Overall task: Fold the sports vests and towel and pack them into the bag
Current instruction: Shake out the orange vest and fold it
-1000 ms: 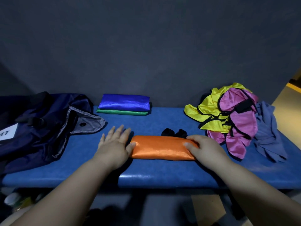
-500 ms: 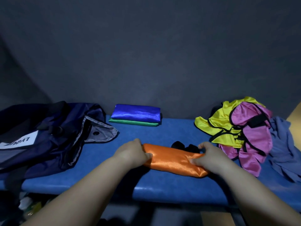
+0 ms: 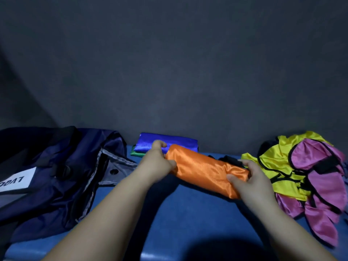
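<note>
Orange vest (image 3: 203, 170): folded into a long shiny bundle and held by both ends above the blue worktop (image 3: 188, 213); it is slanted, with its left end raised toward the back wall.
Left hand (image 3: 158, 164): curled round the orange vest's left end, which is gripped tightly inside the closed fingers.
Right hand (image 3: 250, 181): closed on the orange vest's right end; the thumb is laid across the front face and the fingers are hooked behind.
Blue vest (image 3: 169, 143): folded flat, seen just behind the orange vest's left end and partly hidden by it.
Green vest (image 3: 134, 152): folded, stacked under the blue vest; only an edge is shown, behind and left of the orange vest.
Bag (image 3: 56, 166): dark navy, slumped on the worktop to the left of the orange vest, with its grey-lined opening turned toward that vest.
Yellow vest (image 3: 278, 162): crumpled and unfolded, to the right of the orange vest, just past the right hand.
Pink vest (image 3: 320, 185): black-trimmed and unfolded, draped partly over the yellow vest, farther right of the orange vest.
Black cloth (image 3: 229, 160): glimpsed just behind the orange vest's right end; what it is cannot be told.
</note>
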Action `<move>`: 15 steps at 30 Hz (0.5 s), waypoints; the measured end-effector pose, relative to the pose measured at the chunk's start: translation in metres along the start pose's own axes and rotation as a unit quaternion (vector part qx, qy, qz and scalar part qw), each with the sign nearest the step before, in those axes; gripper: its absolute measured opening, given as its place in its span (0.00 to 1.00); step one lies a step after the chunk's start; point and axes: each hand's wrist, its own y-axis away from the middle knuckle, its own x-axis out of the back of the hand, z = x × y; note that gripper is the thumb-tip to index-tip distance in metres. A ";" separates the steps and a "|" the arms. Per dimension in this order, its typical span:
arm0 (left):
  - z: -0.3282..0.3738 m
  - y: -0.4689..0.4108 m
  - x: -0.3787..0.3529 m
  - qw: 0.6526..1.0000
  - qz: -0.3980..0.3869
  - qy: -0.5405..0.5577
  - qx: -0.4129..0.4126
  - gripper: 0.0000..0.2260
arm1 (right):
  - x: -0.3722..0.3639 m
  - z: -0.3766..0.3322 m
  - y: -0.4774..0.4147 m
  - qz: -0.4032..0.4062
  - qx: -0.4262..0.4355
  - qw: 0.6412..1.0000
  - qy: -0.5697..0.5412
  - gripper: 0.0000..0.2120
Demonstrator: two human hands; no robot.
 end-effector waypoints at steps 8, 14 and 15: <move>-0.018 -0.058 0.052 0.974 0.106 0.188 -0.071 0.18 | -0.049 -0.073 -0.076 0.037 0.125 0.991 -0.043 0.21; -0.056 -0.093 0.051 0.974 0.165 0.146 0.048 0.14 | -0.110 -0.071 -0.111 -0.033 0.088 0.994 0.047 0.21; -0.060 -0.097 0.048 0.977 0.157 0.130 0.068 0.13 | -0.116 -0.067 -0.113 -0.037 0.068 0.995 0.065 0.20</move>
